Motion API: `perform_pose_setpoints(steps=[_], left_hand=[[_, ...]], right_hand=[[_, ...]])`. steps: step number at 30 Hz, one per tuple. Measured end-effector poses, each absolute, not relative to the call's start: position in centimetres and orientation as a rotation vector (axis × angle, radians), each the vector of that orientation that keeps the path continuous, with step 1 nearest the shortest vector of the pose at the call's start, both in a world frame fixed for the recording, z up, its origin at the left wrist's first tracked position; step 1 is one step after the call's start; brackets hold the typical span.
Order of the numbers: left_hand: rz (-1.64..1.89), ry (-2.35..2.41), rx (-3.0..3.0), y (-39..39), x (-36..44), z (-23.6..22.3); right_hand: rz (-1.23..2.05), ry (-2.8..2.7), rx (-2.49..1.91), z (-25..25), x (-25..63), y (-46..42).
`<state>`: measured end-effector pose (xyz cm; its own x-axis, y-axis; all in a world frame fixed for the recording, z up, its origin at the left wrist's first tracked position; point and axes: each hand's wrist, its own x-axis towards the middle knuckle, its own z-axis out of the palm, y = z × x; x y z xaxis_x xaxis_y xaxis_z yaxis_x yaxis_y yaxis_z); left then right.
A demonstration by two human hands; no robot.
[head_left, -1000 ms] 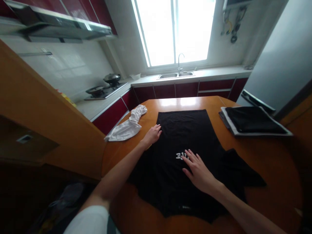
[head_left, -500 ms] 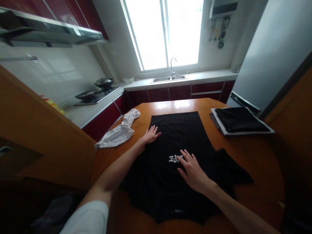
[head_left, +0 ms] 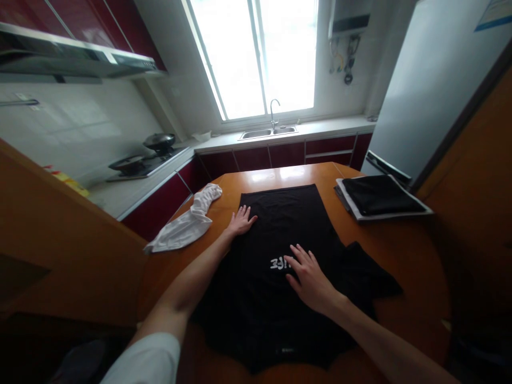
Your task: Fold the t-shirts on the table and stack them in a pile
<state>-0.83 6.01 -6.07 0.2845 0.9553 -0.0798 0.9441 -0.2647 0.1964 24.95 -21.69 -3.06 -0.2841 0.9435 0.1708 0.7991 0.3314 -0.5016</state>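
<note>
A black T-shirt [head_left: 288, 216] with white lettering lies spread on the wooden table [head_left: 416, 266], its neck end toward me and its hem toward the window. My left hand [head_left: 240, 221] rests flat on the shirt's left edge near the hem, fingers spread. Over the middle of the shirt is my right hand [head_left: 310, 277], its fingers apart and partly covering the lettering. Neither hand grips the cloth. One sleeve sticks out to the right; the left sleeve is mostly hidden by my left arm.
A crumpled white cloth [head_left: 186, 226] lies at the table's left edge. Folded dark and white garments [head_left: 382, 197] are stacked at the back right. Beyond are a sink [head_left: 268, 132], a stove with pans [head_left: 159, 141] and a fridge [head_left: 420, 85].
The camera view has turned slightly, so everything sits a little farther left. Both hands keep nearly the same places on the shirt.
</note>
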Motion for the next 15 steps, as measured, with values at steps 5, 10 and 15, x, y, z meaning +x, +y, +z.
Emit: perform_pose_setpoints(steps=[5, 10, 15], left_hand=[[0.207, 1.834, 2.306, 5.9, -1.4, -4.1], [0.293, 1.888, 2.262, 2.9, -5.8, -1.0], [0.284, 1.962, 2.142, -4.1, -13.6, -0.7]], right_hand=[[0.428, -2.112, -1.523, -3.1, 25.1, -21.4], [0.412, -2.069, -1.505, -3.4, 25.3, -21.2], [0.423, -2.079, -1.476, -3.7, 25.1, -21.6]])
